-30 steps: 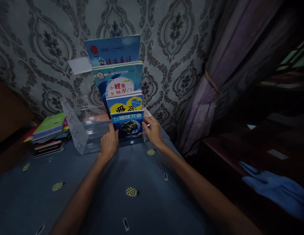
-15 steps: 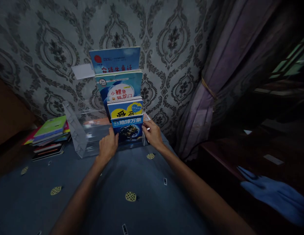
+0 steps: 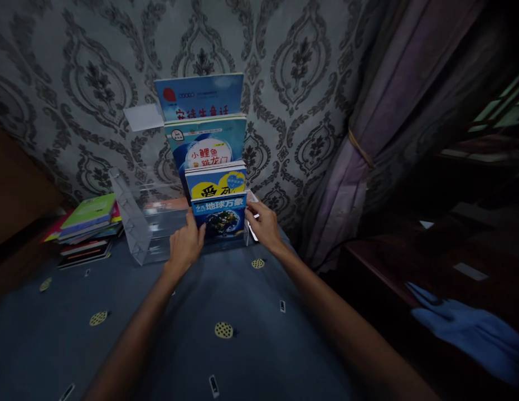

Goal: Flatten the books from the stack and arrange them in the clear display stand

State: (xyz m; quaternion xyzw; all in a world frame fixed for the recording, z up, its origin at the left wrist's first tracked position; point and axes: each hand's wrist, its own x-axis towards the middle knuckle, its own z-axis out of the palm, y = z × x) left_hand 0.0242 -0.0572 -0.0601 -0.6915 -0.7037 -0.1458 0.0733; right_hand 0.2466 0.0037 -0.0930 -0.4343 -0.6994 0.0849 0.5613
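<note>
A clear tiered rack (image 3: 136,223) stands on the blue cloth against the wall, with books upright in its right half. In the front tier is a dark blue book with a globe (image 3: 221,221). My left hand (image 3: 186,242) grips its left edge, and my right hand (image 3: 263,223) pinches its right edge. Behind it rise a yellow and blue book (image 3: 215,182), a teal book (image 3: 207,139) and, at the back, a tall blue book (image 3: 200,94).
A stack of books (image 3: 90,223) lies left of the rack. A white card (image 3: 142,117) juts out at the rack's upper left. Right of it hang a tied purple curtain (image 3: 338,195) and, lower, a blue cloth item (image 3: 468,328) on a dark surface.
The view has shifted slightly. Both hands stay at the sides of the globe book, with little visible movement.
</note>
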